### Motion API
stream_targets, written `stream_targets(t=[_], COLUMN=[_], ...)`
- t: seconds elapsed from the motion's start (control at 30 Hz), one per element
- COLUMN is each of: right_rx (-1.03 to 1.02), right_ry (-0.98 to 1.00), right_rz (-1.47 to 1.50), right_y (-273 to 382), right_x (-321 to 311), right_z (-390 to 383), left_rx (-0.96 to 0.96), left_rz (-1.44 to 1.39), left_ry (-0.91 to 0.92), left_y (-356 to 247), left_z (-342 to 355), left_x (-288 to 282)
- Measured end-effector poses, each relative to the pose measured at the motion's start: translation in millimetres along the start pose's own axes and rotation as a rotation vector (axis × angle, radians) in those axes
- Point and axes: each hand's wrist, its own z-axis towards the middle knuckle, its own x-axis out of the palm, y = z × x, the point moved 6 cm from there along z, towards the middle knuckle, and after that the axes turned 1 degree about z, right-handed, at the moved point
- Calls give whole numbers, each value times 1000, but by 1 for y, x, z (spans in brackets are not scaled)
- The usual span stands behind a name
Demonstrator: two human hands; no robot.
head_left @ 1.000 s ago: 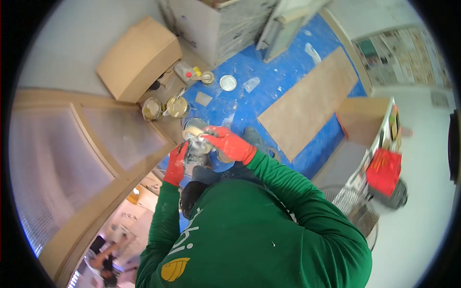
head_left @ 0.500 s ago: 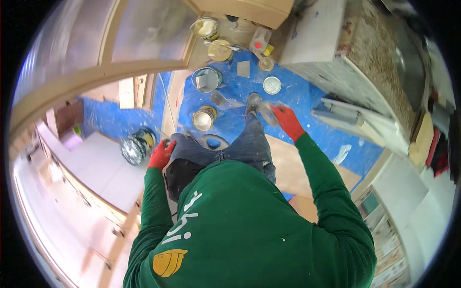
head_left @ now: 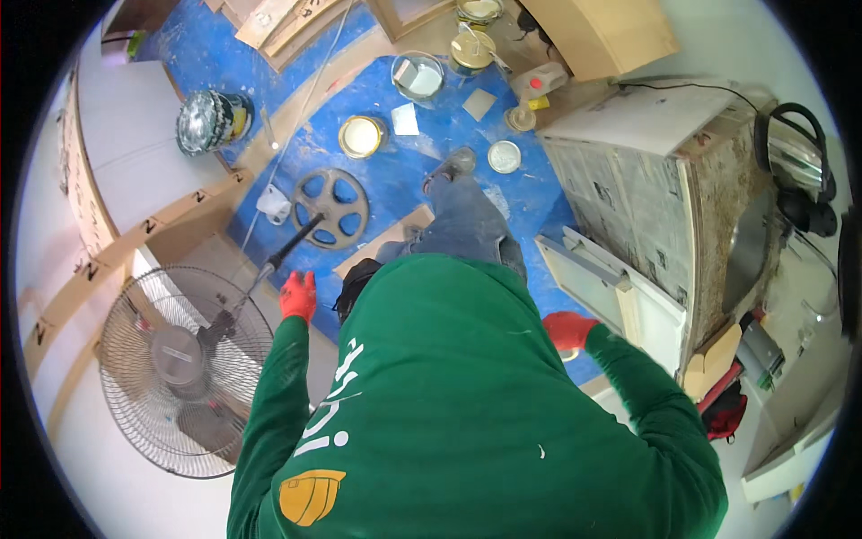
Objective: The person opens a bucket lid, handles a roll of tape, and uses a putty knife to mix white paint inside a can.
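My left hand (head_left: 297,296), in a paint-smudged red glove, hangs beside the black stand of a pedestal fan (head_left: 184,359), with loosely spread fingers and nothing visible in it. My right hand (head_left: 569,331), also gloved red, is low at my right side, fingers curled round something pale that is mostly hidden behind it. My jeans and shoe (head_left: 458,166) point toward paint tins (head_left: 362,135), a bucket (head_left: 417,75) and a white lid (head_left: 504,157) on blue floor sheeting (head_left: 314,117).
A paint-streaked bucket (head_left: 208,123) stands at upper left near timber boards (head_left: 269,27). A cabinet (head_left: 611,180) with a metal sink top is at right, white panels (head_left: 660,296) leaning by it. A cardboard box (head_left: 597,31) and plastic jug (head_left: 539,83) sit at the back.
Both hands have come apart from the buckets and down beside my body. The view has swung round, bringing the pedestal fan into sight at left and the cabinet further right.
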Motion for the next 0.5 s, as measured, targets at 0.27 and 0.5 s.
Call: stream_targets(t=[0.27, 0.5], right_rx=[77, -98], right_ry=[-31, -70], right_rz=[-95, -494], right_y=[89, 59], right_x=[-15, 0], right_z=[-55, -31], left_rx=[308, 397], left_rz=[-80, -821], left_ry=[231, 578], left_y=[-40, 38], left_z=[-189, -331], left_x=[-8, 41])
